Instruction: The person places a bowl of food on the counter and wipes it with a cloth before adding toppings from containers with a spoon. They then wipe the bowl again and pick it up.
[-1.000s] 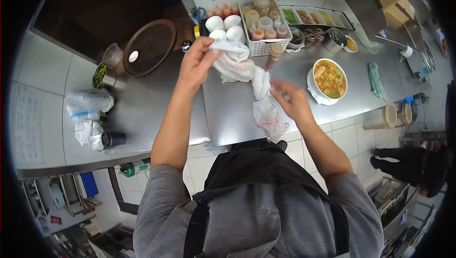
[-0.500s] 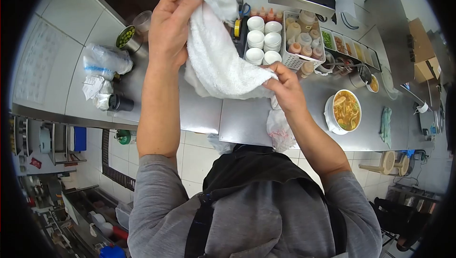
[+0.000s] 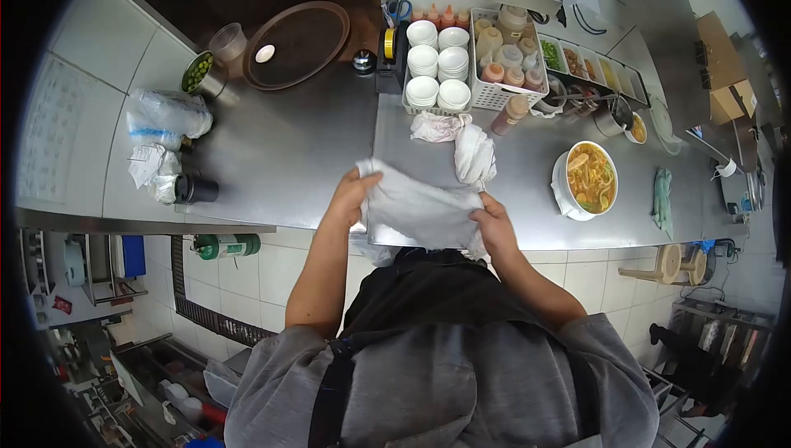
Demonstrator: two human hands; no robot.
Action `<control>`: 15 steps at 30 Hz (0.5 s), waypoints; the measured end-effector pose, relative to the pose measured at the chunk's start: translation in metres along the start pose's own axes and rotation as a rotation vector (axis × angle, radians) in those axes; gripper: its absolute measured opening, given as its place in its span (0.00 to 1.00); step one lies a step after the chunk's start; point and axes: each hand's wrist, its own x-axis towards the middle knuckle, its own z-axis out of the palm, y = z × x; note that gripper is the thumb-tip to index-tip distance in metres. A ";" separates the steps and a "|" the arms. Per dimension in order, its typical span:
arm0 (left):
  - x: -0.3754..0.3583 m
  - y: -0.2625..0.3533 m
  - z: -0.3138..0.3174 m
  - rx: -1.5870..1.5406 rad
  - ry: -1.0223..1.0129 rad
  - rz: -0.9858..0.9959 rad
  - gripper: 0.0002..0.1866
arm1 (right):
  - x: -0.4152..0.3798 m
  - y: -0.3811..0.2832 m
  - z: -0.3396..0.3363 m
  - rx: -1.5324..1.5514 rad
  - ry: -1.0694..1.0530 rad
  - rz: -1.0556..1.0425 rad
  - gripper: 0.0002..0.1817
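A white cloth (image 3: 420, 207) is stretched between my two hands, over the front edge of the steel counter. My left hand (image 3: 354, 195) pinches its upper left corner, and my right hand (image 3: 496, 225) grips its right side. The cloth's lower part sags toward the black apron (image 3: 420, 291). Just beyond it a crumpled white cloth (image 3: 475, 155) and a second, pinkish-white cloth (image 3: 441, 126) lie on the counter. To the right of my right hand stands a white bowl of noodle soup (image 3: 588, 180) with a cloth or paper under it.
White cups (image 3: 423, 60) stand stacked in a basket at the back, beside a white basket of sauce bottles (image 3: 503, 95). A brown round tray (image 3: 297, 69), a pot of green limes (image 3: 203, 77) and a black tumbler (image 3: 196, 189) are at left. A green cloth (image 3: 662, 201) lies far right.
Both hands have come down toward the counter's front edge with the cloth, the left one much lower and from higher up. The brown tray and the cloths on the counter are now uncovered.
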 end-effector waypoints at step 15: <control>0.036 0.037 -0.068 -0.144 -0.132 0.511 0.16 | 0.033 -0.036 -0.023 -0.107 0.118 -0.317 0.10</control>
